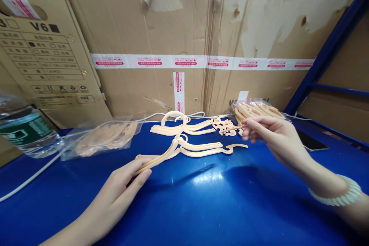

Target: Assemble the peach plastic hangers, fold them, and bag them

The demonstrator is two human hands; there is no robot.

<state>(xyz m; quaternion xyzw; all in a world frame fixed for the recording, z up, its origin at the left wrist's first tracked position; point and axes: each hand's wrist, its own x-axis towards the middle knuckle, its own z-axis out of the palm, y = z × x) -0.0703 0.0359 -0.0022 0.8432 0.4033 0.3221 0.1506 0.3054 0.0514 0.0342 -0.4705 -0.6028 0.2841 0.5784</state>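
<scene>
1. My left hand point(123, 190) is nearly closed, with my thumb and fingers around one arm of a cream hanger point(163, 157). The hanger is tilted up in the near middle, and a big round hook point(168, 113) curls up above it.
2. My right hand point(266, 130) is on the right side. My thumb and fingertips pinch a thin piece point(234, 128), which points to the left. There is a pale bead bracelet point(337, 192) on that wrist.
3. More hanger parts point(201, 153) lie flat in the middle of the blue table point(187, 211), just right of the hanger in my left hand. A small hook point(238, 146) sticks out at their right end.
4. Another pair of hanger arms point(198, 127) lies a bit farther back. Just right of it is a messy pile of little hooks point(225, 125), behind the tip of my thin piece.
5. A clear bag point(256, 108) full of cream parts sits at the far right. Another clear bag point(106, 137) with parts in it lies on the left.
6. A water bottle point(25, 130) stands at the far left, with a white cord point(31, 177) near it. A dark flat thing point(313, 141) lies to the right, behind my right arm.
7. Big cardboard sheets point(150, 27) stand along the far side.
</scene>
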